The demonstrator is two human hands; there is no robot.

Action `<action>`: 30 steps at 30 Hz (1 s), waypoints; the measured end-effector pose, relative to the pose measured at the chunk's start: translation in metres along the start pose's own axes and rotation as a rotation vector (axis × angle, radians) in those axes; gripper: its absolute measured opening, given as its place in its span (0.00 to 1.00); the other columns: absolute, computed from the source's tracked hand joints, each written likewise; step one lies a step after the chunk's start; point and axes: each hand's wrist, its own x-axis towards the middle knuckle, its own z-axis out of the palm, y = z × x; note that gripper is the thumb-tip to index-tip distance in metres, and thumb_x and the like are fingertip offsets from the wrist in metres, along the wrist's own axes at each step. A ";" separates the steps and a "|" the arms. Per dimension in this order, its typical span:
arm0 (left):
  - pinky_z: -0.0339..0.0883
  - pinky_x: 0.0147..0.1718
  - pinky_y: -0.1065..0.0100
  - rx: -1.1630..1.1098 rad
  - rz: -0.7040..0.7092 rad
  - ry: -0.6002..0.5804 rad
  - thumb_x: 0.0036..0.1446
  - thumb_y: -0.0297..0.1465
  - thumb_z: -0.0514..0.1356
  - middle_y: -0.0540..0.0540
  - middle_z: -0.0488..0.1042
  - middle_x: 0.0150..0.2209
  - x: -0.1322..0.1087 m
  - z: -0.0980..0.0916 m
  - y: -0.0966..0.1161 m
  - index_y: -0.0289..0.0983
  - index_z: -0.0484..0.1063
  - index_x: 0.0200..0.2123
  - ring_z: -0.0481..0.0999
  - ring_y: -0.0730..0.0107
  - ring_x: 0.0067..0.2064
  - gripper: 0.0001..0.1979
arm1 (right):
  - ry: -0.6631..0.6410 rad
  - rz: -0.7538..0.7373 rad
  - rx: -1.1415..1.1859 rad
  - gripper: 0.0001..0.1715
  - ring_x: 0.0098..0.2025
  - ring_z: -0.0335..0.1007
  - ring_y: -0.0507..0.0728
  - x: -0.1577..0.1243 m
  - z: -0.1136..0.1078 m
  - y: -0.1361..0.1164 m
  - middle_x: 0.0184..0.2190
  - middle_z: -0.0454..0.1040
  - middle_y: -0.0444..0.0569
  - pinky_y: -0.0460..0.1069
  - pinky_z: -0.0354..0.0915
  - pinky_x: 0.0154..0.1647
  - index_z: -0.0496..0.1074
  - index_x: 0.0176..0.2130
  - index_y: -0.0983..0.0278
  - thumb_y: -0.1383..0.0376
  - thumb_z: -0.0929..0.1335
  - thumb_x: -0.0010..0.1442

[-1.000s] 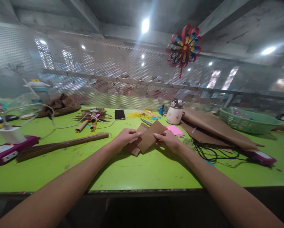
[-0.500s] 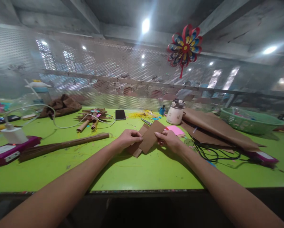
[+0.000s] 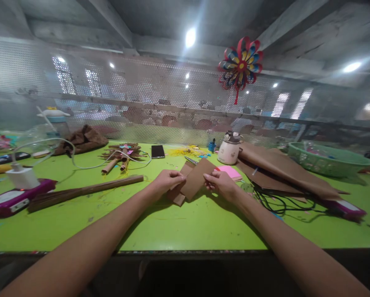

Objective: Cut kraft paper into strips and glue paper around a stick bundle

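A rectangular piece of brown paper (image 3: 199, 178) is held up at a slant above the table. My left hand (image 3: 170, 181) pinches its left edge between thumb and fingers. At its right edge, my right hand (image 3: 219, 181) grips it with the thumb in front and the fingers curled behind. Under and left of this piece, another strip of brown paper (image 3: 177, 199) shows in part. Just behind the paper lie scissors (image 3: 191, 160), partly hidden. A pink sticky-note pad (image 3: 232, 172) rests close behind my right hand.
On the green table (image 3: 185, 235), a rolled brown paper bundle (image 3: 88, 190) and purple power strip (image 3: 20, 196) lie left. A phone (image 3: 158, 151) and yellow scraps (image 3: 185, 152) are behind. Right are a white bottle (image 3: 228, 149), brown paper sheets (image 3: 280, 169), black cord (image 3: 277, 202) and green basket (image 3: 327, 161).
The view has tilted up slightly, so everything sits a little lower. Both hands keep hold of the brown paper; my right fingers have shifted very slightly along its edge.
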 end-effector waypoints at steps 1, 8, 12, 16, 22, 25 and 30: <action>0.62 0.28 0.67 -0.020 0.004 0.003 0.43 0.42 0.67 0.42 0.74 0.28 -0.001 0.000 0.001 0.31 0.75 0.27 0.71 0.65 0.30 0.18 | 0.010 -0.003 0.004 0.19 0.21 0.64 0.49 0.001 -0.001 0.000 0.21 0.72 0.46 0.44 0.58 0.21 0.71 0.24 0.66 0.53 0.75 0.46; 0.62 0.31 0.65 -0.031 -0.025 0.085 0.43 0.39 0.66 0.42 0.76 0.29 -0.001 0.001 0.002 0.33 0.76 0.27 0.72 0.64 0.32 0.14 | 0.188 -0.040 0.072 0.15 0.21 0.67 0.50 0.008 -0.014 -0.002 0.21 0.72 0.45 0.44 0.61 0.21 0.68 0.27 0.64 0.59 0.74 0.44; 0.61 0.29 0.66 0.050 -0.045 0.135 0.41 0.32 0.66 0.43 0.75 0.29 0.006 -0.003 -0.004 0.33 0.76 0.30 0.71 0.66 0.30 0.11 | 0.314 -0.026 0.071 0.12 0.20 0.67 0.51 0.012 -0.022 -0.001 0.19 0.70 0.44 0.44 0.60 0.19 0.65 0.26 0.64 0.64 0.73 0.43; 0.61 0.28 0.68 0.023 -0.074 0.139 0.42 0.25 0.63 0.42 0.76 0.36 0.010 -0.006 -0.006 0.34 0.76 0.36 0.72 0.68 0.32 0.14 | 0.396 0.004 0.047 0.09 0.18 0.64 0.50 0.014 -0.024 0.002 0.16 0.68 0.41 0.43 0.57 0.16 0.67 0.28 0.63 0.69 0.71 0.42; 0.64 0.32 0.69 0.013 -0.029 0.082 0.39 0.19 0.61 0.38 0.74 0.47 0.006 -0.008 0.000 0.32 0.72 0.51 0.72 0.68 0.37 0.30 | 0.421 0.069 0.035 0.23 0.17 0.62 0.49 0.014 -0.020 0.006 0.19 0.72 0.42 0.43 0.55 0.16 0.73 0.41 0.65 0.73 0.70 0.40; 0.64 0.31 0.69 0.053 -0.054 0.117 0.40 0.20 0.61 0.37 0.74 0.46 0.004 -0.009 0.001 0.31 0.69 0.54 0.71 0.70 0.35 0.32 | 0.399 0.072 0.032 0.23 0.19 0.65 0.51 0.013 -0.022 0.007 0.20 0.73 0.42 0.43 0.56 0.17 0.75 0.40 0.65 0.73 0.71 0.40; 0.65 0.33 0.68 -0.006 -0.052 0.175 0.40 0.22 0.62 0.38 0.75 0.41 0.007 -0.011 -0.001 0.29 0.73 0.48 0.72 0.69 0.35 0.27 | 0.415 0.076 0.012 0.06 0.20 0.64 0.48 0.017 -0.035 0.005 0.23 0.73 0.43 0.43 0.59 0.19 0.74 0.31 0.68 0.68 0.72 0.50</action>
